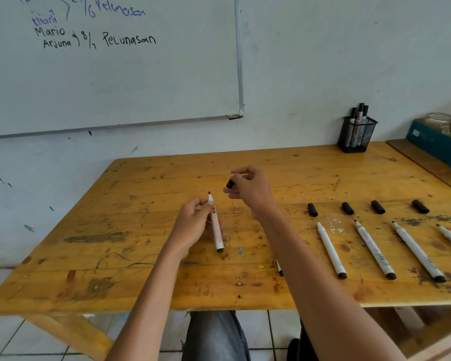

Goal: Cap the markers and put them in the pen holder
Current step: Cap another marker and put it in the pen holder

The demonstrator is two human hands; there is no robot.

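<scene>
Gripping one uncapped marker in the left hand, fingers curled round the barrel, thumb side up, black felt tip pointing up and away, black end plug low over the surface. Pinching one black cap between thumb and fingertips of the right hand, just beside the tip, up and to its right, and apart from it.

Lying to the right on the wood, side by side with tips away: four loose markers, all uncapped, the outermost cut off by the picture's edge. Sitting just beyond their tips, one ahead of each: four loose caps, none fitted. Peeking out beside the right forearm: a short white-and-black stub, perhaps a fifth loose marker, too hidden to tell.

Standing at the far right back of the surface, close against the wall: one pen holder, black wire mesh, square in section, well apart from both hands. Rising out of its top: a cluster of capped markers, three or four, overlapping too much for a sure count.

Showing smooth white cylindrical barrels with fine printed lettering, reddish on the held one, darker on the loose ones. Showing short, matte, stubby cylinders for caps. Showing yellow-varnished planks, scratched, pitted and stained dark in patches.

Hanging on the wall behind: one whiteboard, metal-framed, handwritten in blue and black. Resting at the right edge: one teal box.
</scene>
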